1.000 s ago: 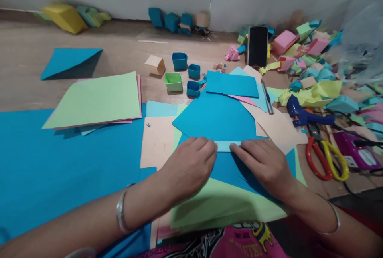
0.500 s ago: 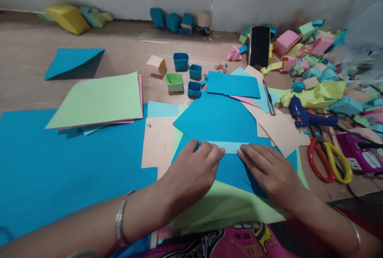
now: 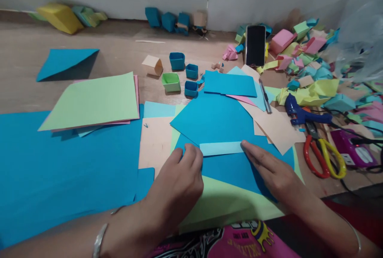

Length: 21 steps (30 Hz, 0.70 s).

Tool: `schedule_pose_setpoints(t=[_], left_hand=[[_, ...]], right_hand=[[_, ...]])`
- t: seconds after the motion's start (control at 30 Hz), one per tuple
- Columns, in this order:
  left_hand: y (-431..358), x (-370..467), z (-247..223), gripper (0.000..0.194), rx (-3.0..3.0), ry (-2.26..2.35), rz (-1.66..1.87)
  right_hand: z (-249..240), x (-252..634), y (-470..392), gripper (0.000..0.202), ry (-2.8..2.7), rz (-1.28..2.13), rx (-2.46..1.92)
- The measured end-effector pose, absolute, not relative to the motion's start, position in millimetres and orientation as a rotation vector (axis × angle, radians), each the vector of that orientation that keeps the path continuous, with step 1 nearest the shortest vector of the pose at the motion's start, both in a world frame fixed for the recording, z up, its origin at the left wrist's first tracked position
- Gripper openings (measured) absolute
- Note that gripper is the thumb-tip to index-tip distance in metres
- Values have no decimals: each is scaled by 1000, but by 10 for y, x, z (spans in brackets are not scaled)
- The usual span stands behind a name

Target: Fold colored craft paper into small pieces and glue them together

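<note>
A narrow light-blue paper strip (image 3: pixel 222 148) lies across a blue paper sheet (image 3: pixel 230 170) in front of me. The fingertips of my right hand (image 3: pixel 273 166) are pressed together on the strip's right end, thumb hidden. Beside its left end is my left hand (image 3: pixel 182 182), fingers curled in; the strip's left end shows outside them, and whatever they hold, if anything, is hidden. Under the blue sheet is a green sheet (image 3: pixel 227 198). Another blue sheet (image 3: pixel 221 114) and a folded blue piece (image 3: pixel 230 84) lie beyond the strip.
Small paper boxes (image 3: pixel 177 61) stand behind the sheets. To the right are a craft knife (image 3: pixel 265 97), a blue glue gun (image 3: pixel 308 115), red-and-yellow-handled scissors (image 3: pixel 315 156) and a phone (image 3: pixel 255 45) near piled paper pieces. A green-topped paper stack (image 3: pixel 95 100) lies left.
My left hand has moved left and toward me, off the strip's left part, which now shows. My right hand stays at the right end, its fingers straighter. The view has shifted slightly.
</note>
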<state>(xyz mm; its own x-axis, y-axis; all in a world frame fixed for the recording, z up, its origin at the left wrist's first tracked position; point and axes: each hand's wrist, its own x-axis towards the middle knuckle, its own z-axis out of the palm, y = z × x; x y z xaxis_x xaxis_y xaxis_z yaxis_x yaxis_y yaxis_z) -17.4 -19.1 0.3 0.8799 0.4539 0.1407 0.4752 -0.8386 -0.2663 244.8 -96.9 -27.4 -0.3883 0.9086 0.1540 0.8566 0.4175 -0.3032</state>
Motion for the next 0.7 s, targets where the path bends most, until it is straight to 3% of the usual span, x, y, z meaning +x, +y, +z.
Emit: schedule_pose_setpoints(t=[0.23, 0.37, 0.53, 0.7], left_hand=[[-17, -182, 108, 22, -2840, -902, -285], [45, -118, 52, 20, -2911, -752, -510], [80, -60, -96, 23, -3042, -724, -330], [84, -84, -181, 17, -3007, -673, -402]], right_hand=[[-276, 2463, -967, 56, -2420, 198, -1526], [-251, 2392, -935, 52, -2433, 88, -1550], [-213, 2446, -921, 39, -2571, -163, -1430], [-173, 2701, -952, 23, -2479, -399, -1549]])
